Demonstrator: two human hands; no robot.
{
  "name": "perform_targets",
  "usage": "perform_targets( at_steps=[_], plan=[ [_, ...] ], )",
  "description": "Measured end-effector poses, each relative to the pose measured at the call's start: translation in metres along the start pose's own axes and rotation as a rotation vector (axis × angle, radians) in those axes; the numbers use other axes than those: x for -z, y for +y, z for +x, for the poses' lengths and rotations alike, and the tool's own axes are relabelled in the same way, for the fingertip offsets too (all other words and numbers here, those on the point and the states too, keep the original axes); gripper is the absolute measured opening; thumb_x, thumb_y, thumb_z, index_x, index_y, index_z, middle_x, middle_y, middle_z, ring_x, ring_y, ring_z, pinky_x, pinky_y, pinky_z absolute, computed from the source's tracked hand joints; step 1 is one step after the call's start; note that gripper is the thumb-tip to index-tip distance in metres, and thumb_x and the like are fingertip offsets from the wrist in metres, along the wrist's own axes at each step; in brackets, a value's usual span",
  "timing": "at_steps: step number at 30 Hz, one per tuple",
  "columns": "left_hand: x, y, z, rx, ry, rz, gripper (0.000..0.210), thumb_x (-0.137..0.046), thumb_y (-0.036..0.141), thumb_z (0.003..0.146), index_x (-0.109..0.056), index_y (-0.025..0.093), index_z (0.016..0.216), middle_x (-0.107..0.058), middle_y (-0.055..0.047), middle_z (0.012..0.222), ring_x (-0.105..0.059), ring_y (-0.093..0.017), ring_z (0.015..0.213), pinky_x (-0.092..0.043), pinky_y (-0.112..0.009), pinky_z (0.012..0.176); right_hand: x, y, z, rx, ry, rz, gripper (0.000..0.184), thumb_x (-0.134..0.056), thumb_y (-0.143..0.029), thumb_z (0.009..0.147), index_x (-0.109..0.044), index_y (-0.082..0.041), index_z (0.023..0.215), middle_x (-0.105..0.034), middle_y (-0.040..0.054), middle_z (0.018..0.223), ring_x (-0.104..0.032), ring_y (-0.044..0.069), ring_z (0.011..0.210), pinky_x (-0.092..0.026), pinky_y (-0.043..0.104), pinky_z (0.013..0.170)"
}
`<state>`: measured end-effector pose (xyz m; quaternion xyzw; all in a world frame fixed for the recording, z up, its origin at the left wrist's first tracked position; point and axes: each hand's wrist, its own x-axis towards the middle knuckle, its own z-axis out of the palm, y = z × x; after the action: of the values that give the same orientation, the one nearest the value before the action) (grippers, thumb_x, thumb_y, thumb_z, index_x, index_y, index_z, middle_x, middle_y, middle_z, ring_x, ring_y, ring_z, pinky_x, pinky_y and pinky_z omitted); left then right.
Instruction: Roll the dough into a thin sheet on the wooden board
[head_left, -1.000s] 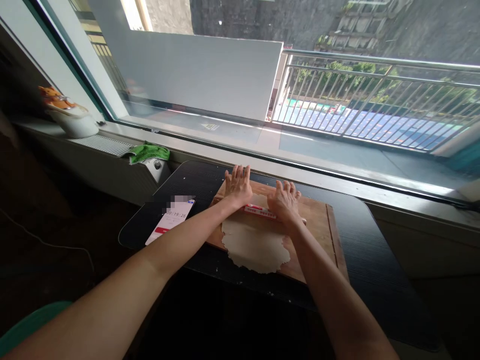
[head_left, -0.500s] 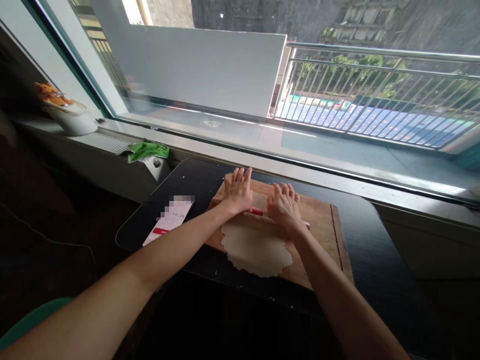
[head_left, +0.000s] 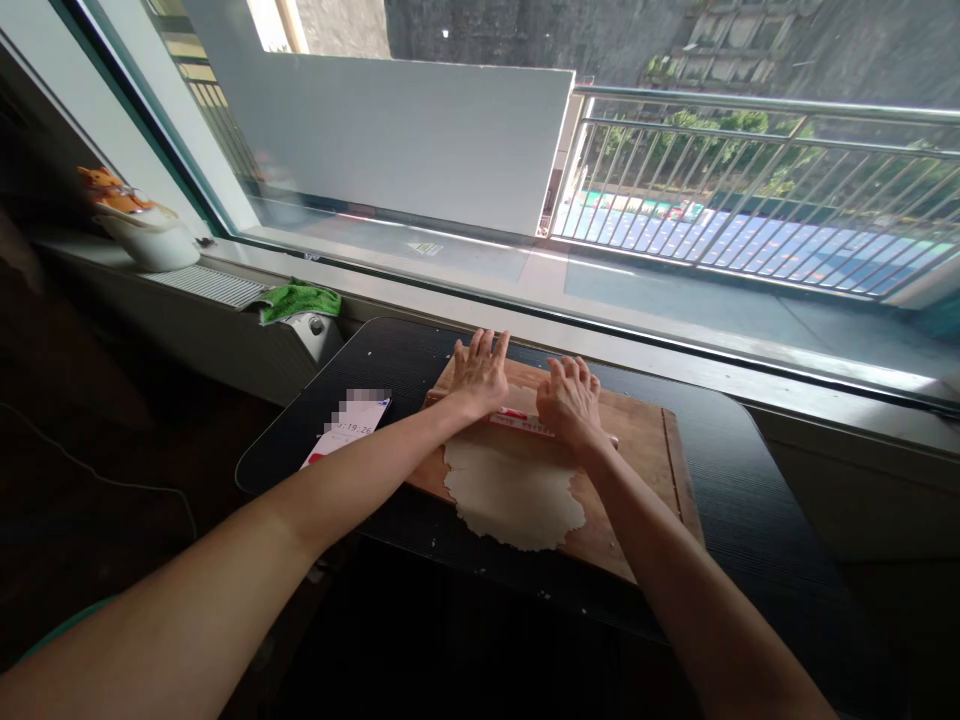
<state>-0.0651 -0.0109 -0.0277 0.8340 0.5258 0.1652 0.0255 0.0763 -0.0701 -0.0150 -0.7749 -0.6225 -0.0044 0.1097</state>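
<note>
The left hand [head_left: 482, 380], fingers open and stretched, and the right hand [head_left: 571, 402], fingers loosely bent but unclosed, rest on the left and right of a rolling pin [head_left: 521, 421]. It lies across the far part of the dough [head_left: 514, 497], which reaches the board's [head_left: 637, 455] near edge; a phone [head_left: 354, 425] lies left.

the dough [head_left: 514, 495] low in the centre is pale cream, the wooden board [head_left: 641, 440] beneath it warm brown, darker along its right end. the rolling pin [head_left: 523, 422] shows white with red markings at its middle. the desk [head_left: 757, 480] is black, finely streaked. at left, a bright green cloth [head_left: 304, 300]; at upper right, blue ground [head_left: 787, 250] speckled orange behind silver railings [head_left: 765, 102].
</note>
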Motion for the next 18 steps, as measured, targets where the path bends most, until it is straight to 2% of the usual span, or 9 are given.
perform_targets(
  at_steps=[2, 3, 6, 9, 11, 15, 16, 18],
  plan=[
    [0.002, 0.002, 0.016, 0.016, -0.013, 0.003, 0.069, -0.043, 0.018, 0.091, -0.026, 0.016, 0.158, -0.029, -0.013, 0.162, -0.021, -0.029, 0.151, -0.016, -0.055, 0.122, 0.004, -0.001, 0.015, -0.067, -0.038, -0.001, 0.051, -0.03, -0.024, 0.094, -0.05, -0.013, 0.14, -0.045, 0.0158, 0.15, -0.029, 0.03, 0.145, -0.026, 0.05, 0.116],
    [0.002, 0.002, 0.015, 0.023, -0.018, 0.002, 0.07, -0.043, 0.018, 0.091, -0.026, 0.016, 0.158, -0.029, -0.013, 0.162, -0.021, -0.029, 0.151, -0.016, -0.055, 0.122, 0.005, -0.001, 0.015, -0.082, -0.061, 0.006, 0.051, -0.029, -0.024, 0.094, -0.049, -0.013, 0.14, -0.045, 0.0159, 0.15, -0.029, 0.03, 0.144, -0.027, 0.05, 0.116],
    [0.001, 0.0, -0.016, 0.004, -0.024, -0.011, 0.065, -0.041, 0.021, 0.094, -0.028, 0.017, 0.157, -0.036, -0.014, 0.159, -0.027, -0.03, 0.149, -0.019, -0.055, 0.121, 0.001, 0.0, -0.014, -0.022, -0.113, 0.039, 0.052, -0.027, -0.029, 0.096, -0.046, -0.017, 0.143, -0.043, 0.0132, 0.153, -0.029, 0.029, 0.144, -0.027, 0.051, 0.116],
    [0.001, -0.003, -0.045, -0.081, 0.017, -0.006, 0.06, -0.037, 0.024, 0.097, -0.03, 0.023, 0.157, -0.04, -0.01, 0.157, -0.027, -0.029, 0.148, -0.018, -0.053, 0.121, -0.003, -0.001, -0.039, 0.067, -0.082, 0.028, 0.052, -0.03, -0.031, 0.096, -0.047, -0.02, 0.144, -0.043, 0.0101, 0.154, -0.025, 0.028, 0.147, -0.02, 0.051, 0.119],
    [0.002, -0.002, -0.036, -0.07, 0.008, 0.003, 0.061, -0.037, 0.025, 0.097, -0.029, 0.023, 0.157, -0.038, -0.01, 0.158, -0.024, -0.03, 0.15, -0.018, -0.054, 0.121, -0.002, -0.002, -0.031, 0.055, -0.073, 0.024, 0.053, -0.031, -0.03, 0.096, -0.046, -0.019, 0.145, -0.043, 0.0113, 0.153, -0.025, 0.029, 0.146, -0.021, 0.051, 0.119],
    [0.004, 0.002, 0.011, 0.02, -0.076, 0.008, 0.067, -0.041, 0.021, 0.093, -0.025, 0.018, 0.158, -0.03, -0.013, 0.162, -0.019, -0.03, 0.151, -0.017, -0.058, 0.121, 0.004, -0.002, 0.012, -0.071, -0.084, 0.002, 0.054, -0.031, -0.029, 0.096, -0.044, -0.013, 0.146, -0.043, 0.0158, 0.151, -0.029, 0.03, 0.144, -0.026, 0.052, 0.116],
    [0.005, 0.003, 0.016, 0.025, -0.08, 0.005, 0.068, -0.042, 0.02, 0.092, -0.025, 0.018, 0.158, -0.029, -0.013, 0.162, -0.018, -0.03, 0.152, -0.017, -0.058, 0.121, 0.005, -0.002, 0.016, -0.088, -0.074, -0.007, 0.053, -0.031, -0.028, 0.095, -0.044, -0.012, 0.145, -0.043, 0.0161, 0.151, -0.029, 0.03, 0.144, -0.026, 0.051, 0.116],
    [0.005, 0.003, 0.008, 0.014, -0.071, -0.004, 0.068, -0.042, 0.019, 0.092, -0.027, 0.017, 0.158, -0.031, -0.014, 0.161, -0.02, -0.03, 0.151, -0.018, -0.058, 0.121, 0.004, -0.001, 0.008, -0.066, -0.064, 0.002, 0.053, -0.032, -0.028, 0.096, -0.045, -0.014, 0.145, -0.044, 0.015, 0.151, -0.03, 0.029, 0.144, -0.026, 0.05, 0.116]
  ],
)
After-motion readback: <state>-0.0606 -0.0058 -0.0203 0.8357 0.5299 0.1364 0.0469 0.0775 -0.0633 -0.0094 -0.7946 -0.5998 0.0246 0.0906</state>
